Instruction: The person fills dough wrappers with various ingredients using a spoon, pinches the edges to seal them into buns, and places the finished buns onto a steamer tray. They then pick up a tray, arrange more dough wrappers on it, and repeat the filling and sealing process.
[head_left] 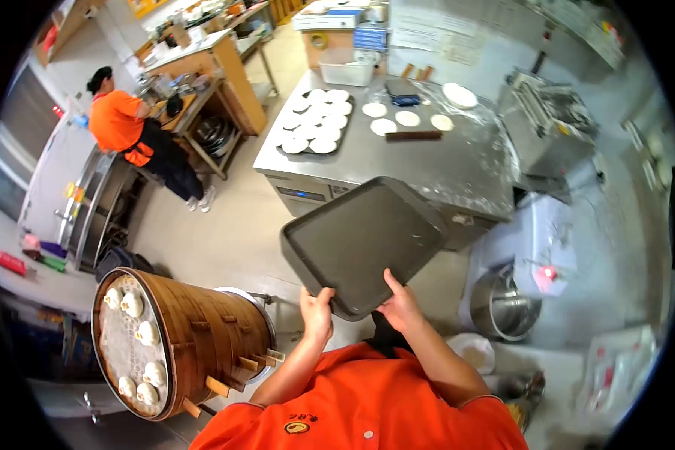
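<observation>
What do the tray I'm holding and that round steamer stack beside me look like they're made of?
The tray is dark grey and matte with a raised, rounded rim. It is probably coated metal, though plastic can't be ruled out. The steamer stack looks like bamboo or wood, with warm brown banded walls and protruding pegs.

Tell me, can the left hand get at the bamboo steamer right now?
Probably not as is: the left hand and right hand both hold the dark tray. The bamboo steamer stands close, nothing between.
</observation>
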### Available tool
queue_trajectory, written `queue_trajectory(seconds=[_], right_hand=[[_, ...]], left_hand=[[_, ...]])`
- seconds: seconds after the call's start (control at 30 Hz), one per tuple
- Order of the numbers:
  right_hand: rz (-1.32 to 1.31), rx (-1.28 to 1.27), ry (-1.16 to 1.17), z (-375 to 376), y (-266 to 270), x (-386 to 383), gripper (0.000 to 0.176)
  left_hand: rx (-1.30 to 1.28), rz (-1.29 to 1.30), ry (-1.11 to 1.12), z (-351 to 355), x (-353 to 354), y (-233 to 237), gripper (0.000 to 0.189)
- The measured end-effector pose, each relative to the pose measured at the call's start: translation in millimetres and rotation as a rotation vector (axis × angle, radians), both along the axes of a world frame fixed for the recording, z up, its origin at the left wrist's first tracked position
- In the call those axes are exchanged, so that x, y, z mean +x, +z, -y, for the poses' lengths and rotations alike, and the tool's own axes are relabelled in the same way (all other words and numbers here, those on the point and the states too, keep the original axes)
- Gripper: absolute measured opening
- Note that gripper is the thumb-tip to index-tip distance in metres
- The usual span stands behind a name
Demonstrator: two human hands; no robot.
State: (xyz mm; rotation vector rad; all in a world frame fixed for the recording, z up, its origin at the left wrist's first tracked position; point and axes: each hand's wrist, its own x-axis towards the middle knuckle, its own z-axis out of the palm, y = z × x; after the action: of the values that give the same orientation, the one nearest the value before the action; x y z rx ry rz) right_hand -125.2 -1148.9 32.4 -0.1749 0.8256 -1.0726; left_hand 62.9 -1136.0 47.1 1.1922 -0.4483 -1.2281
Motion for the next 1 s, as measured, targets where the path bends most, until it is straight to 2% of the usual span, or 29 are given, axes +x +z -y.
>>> queue_trajectory(seconds=[0.07, 0.1, 0.13, 0.2, 0.23, 0.27, 0.33, 0.4, 0.47, 0.53, 0.63, 0.67, 0.73, 0.77, 0.87, 0.9, 0.93, 1.0], right_hand=[[-0.142, 0.01, -0.069, 35.6, -15.0, -11.7, 0.053], [-0.131, 0.005, -0.043, 59.6, -10.8, -15.1, 0.053], [-0.086, -0.018, -0.11, 76.6, -5.7, -20.7, 0.051], [-0.108, 0.02, -0.199, 107.5, -0.6, -35.2, 0.045], [-0.128, 0.028, -0.176, 126.3, -8.2, -46.6, 0.045], [-0.15, 0.042, -0.153, 142.3, -13.3, -57.1, 0.045], [-0.255, 0.06, -0.194, 174.4, 1.1, -62.9, 0.043], [-0.329, 0.075, -0.209, 199.4, 6.3, -71.4, 0.044], [-0.375, 0.091, -0.173, 220.3, 14.4, -81.9, 0.045], [-0.415, 0.107, -0.171, 236.5, 11.2, -79.5, 0.046], [-0.426, 0.12, -0.253, 256.6, 24.8, -69.9, 0.047], [-0.444, 0.126, -0.27, 257.9, 19.7, -66.4, 0.047], [-0.356, 0.216, -0.281, 269.9, 13.2, -56.6, 0.045], [-0.357, 0.227, -0.295, 275.9, 17.8, -45.6, 0.045], [-0.407, 0.267, -0.278, 292.1, 23.8, -26.3, 0.049], [-0.412, 0.27, -0.285, 292.9, 21.9, -23.6, 0.049], [-0.419, 0.274, -0.265, 297.3, 22.6, -20.1, 0.05], [-0.433, 0.269, -0.235, 305.7, 23.4, -18.3, 0.05]], left_hand=[[0.02, 0.035, -0.083, 38.1, -9.1, 3.6, 0.048], [-0.01, 0.048, -0.075, 56.8, -18.8, 2.8, 0.051], [-0.035, 0.179, -0.142, 75.7, -22.6, 0.0, 0.049], [0.037, 0.21, -0.214, 115.9, -30.4, 21.2, 0.046], [0.039, 0.269, -0.234, 136.5, -23.2, -0.3, 0.045], [0.175, 0.312, -0.201, 161.0, -16.2, 5.2, 0.047], [0.174, 0.231, -0.028, 218.5, 7.7, -41.0, 0.048], [0.172, 0.336, 0.017, 285.1, 38.2, -82.1, 0.041], [0.283, 0.223, -0.042, 363.5, 71.2, -123.0, 0.036], [0.299, 0.32, -0.176, 443.8, 99.1, -179.6, 0.034], [0.422, -0.077, -0.132, 549.7, 113.4, -223.1, 0.04], [0.434, -0.199, -0.111, 571.1, 112.0, -222.9, 0.047], [0.395, -0.44, 0.053, 613.7, 111.0, -236.0, 0.049], [0.491, -0.493, 0.16, 621.1, 106.2, -221.4, 0.052], [0.579, -0.593, 0.18, 635.8, 111.5, -220.1, 0.048], [0.663, -0.646, 0.208, 638.2, 113.1, -214.6, 0.04], [0.67, -0.649, 0.202, 640.7, 114.0, -206.1, 0.04], [0.46, -0.679, 0.084, 639.3, 113.3, -194.5, 0.051]])
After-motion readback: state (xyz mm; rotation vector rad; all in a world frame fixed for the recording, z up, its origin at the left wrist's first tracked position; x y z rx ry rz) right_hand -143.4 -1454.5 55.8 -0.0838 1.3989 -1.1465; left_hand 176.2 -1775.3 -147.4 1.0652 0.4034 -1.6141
